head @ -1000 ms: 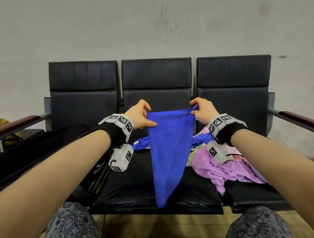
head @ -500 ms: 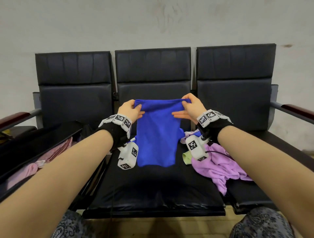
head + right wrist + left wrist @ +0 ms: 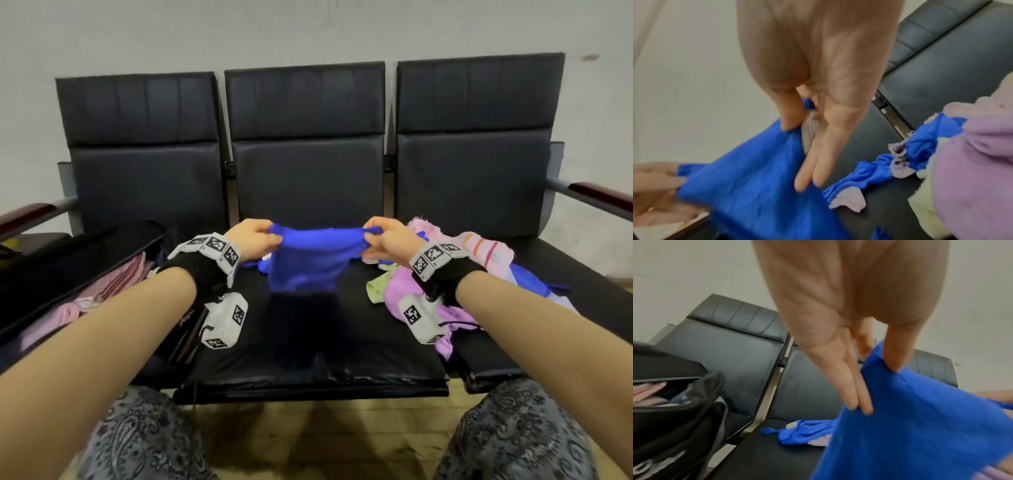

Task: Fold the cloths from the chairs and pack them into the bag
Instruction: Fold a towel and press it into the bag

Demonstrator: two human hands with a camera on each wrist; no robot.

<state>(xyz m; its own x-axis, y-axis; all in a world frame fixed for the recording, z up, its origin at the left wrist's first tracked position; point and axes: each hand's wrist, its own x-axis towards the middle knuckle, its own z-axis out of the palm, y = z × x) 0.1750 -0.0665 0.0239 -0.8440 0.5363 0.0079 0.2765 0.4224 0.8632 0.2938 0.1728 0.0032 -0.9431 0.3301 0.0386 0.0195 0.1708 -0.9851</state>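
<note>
1. Two hands are holding one blue cloth point(image 3: 310, 260) up over the middle chair seat point(image 3: 308, 346); the left hand point(image 3: 251, 238) is pinching its top left corner and the right hand point(image 3: 385, 240) is pinching its top right corner.
2. Cloth is hanging doubled between them, its lower edge just reaching the seat.
3. Black bag point(image 3: 68, 270) is sitting open on the left chair, with pink folded cloths point(image 3: 99, 298) showing inside.
4. Loose pile of purple, green, pink and blue cloths point(image 3: 445, 274) is lying to the right, touching the right wrist.
5. Risk, as a judgement: the thin pinches may be slipping, letting layers slide apart and spoiling the fold; the hanging edge may also be catching on the second blue cloth point(image 3: 803, 430) lying behind
</note>
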